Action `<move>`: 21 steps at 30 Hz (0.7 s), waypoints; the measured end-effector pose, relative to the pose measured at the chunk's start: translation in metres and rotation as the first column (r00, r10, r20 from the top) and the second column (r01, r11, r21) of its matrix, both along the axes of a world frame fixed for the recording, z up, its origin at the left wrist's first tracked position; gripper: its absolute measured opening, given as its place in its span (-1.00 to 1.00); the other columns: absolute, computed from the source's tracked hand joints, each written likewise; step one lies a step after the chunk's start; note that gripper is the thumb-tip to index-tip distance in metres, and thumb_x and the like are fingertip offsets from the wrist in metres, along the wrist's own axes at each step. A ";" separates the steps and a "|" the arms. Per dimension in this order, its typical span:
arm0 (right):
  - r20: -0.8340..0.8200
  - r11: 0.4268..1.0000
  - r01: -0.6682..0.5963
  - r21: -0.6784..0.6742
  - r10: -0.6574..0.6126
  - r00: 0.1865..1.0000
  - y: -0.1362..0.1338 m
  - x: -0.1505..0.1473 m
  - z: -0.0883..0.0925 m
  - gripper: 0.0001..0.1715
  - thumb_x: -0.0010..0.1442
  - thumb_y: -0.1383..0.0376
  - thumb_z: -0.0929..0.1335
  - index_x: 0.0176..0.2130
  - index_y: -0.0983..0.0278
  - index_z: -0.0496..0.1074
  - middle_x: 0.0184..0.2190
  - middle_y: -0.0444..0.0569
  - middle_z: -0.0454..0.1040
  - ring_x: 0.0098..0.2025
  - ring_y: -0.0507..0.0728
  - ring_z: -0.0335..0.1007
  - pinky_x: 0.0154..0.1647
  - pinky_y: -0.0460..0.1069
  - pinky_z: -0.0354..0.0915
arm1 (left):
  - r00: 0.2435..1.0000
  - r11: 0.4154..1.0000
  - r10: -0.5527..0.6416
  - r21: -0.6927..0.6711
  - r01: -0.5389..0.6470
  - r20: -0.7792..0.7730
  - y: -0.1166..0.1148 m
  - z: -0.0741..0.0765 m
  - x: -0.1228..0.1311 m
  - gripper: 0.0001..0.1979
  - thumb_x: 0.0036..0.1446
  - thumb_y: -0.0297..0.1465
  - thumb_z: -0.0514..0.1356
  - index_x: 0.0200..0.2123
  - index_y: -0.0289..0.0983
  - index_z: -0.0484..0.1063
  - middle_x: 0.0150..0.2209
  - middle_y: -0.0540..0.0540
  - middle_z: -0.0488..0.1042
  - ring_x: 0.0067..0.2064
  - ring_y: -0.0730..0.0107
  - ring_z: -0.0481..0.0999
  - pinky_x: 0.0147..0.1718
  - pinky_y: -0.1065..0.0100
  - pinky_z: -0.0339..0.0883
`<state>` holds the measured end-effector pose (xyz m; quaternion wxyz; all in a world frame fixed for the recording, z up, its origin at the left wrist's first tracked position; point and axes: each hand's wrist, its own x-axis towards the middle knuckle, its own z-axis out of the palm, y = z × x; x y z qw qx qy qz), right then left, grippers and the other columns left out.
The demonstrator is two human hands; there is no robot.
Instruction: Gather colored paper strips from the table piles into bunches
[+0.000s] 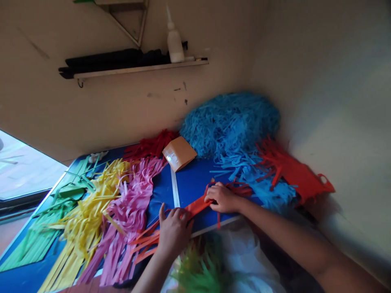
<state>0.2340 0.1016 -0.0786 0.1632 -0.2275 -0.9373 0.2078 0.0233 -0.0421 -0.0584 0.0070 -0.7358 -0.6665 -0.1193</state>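
My left hand is closed on one end of a bundle of red paper strips near the front edge of the blue table. My right hand pinches the other end of the same bundle, pressing it against the table. More red strips fan out to the left of my left hand, over the table's edge. Pink strips lie just left of my left hand.
Piles of yellow strips and green strips lie further left. A big heap of light blue strips fills the back corner, with red strips to its right. A folded tan paper lies behind. A wall shelf carries a glue bottle.
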 end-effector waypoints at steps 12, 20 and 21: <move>0.170 0.978 0.207 -0.032 -0.199 0.965 0.012 -0.024 0.000 -0.76 0.22 0.28 0.37 -0.47 0.30 0.49 -0.37 -0.08 0.52 -0.35 0.06 0.39 -0.21 -0.02 0.10 | 0.964 0.969 0.232 0.058 -0.241 0.127 0.010 -0.021 -0.006 -0.69 0.28 -0.29 0.10 -0.48 -0.16 0.53 -0.33 -0.03 0.58 -0.14 0.19 0.46 0.02 0.06 0.08; 0.233 0.968 0.250 -0.003 -0.243 0.942 0.011 -0.030 0.004 -0.74 0.15 0.26 0.38 -0.54 0.28 0.44 -0.43 -0.12 0.47 -0.39 0.04 0.34 -0.17 -0.01 0.09 | 0.958 0.963 0.270 -0.035 -0.268 0.099 0.014 -0.017 -0.008 -0.70 0.26 -0.26 0.12 -0.49 -0.15 0.54 -0.36 -0.03 0.55 -0.17 0.18 0.43 -0.08 0.10 0.10; 0.235 0.968 0.251 -0.003 -0.243 0.941 0.011 -0.030 0.004 -0.74 0.15 0.27 0.38 -0.54 0.28 0.43 -0.43 -0.12 0.47 -0.39 0.04 0.34 -0.17 -0.01 0.09 | 0.959 0.962 0.271 -0.053 -0.268 0.087 0.016 -0.016 -0.008 -0.68 0.26 -0.26 0.12 -0.51 -0.15 0.53 -0.37 -0.03 0.55 -0.17 0.17 0.43 -0.09 0.10 0.10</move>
